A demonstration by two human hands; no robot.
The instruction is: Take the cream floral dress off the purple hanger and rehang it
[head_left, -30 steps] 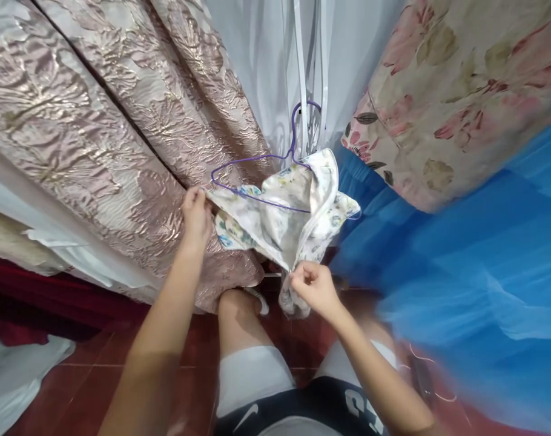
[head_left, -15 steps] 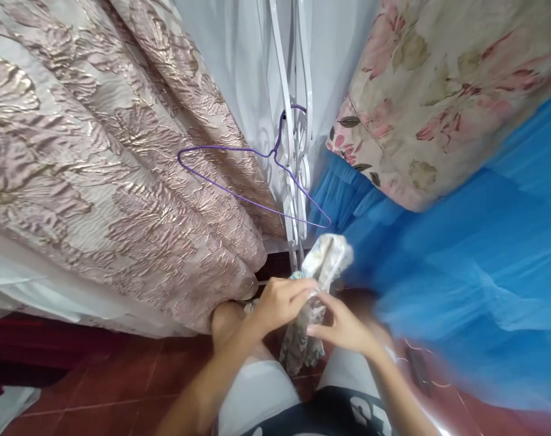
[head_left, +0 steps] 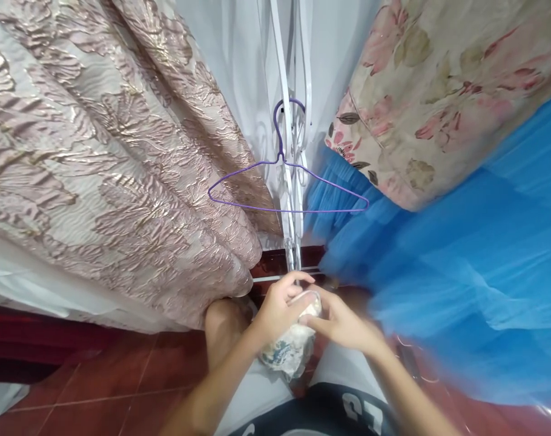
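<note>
Low in the middle of the head view, a crumpled off-white cloth with a blue-green print is bunched between my hands, above my lap. My left hand is closed on its upper part from the left. Thumb and fingers of my right hand pinch the same bunch from the right. What kind of garment or cloth it is, I cannot tell. A bare purple hanger hangs in front of my hands by its hook on a white rack.
A pink-and-gold brocade fabric drapes at the left. On the right hang a floral cloth and blue tulle. White fabric hangs behind the rack. The floor is red tile.
The cloth's raised upper end has come down and is gathered between my hands, lower and nearer me. The purple hanger has swung from a tilt to nearly level, facing me.
</note>
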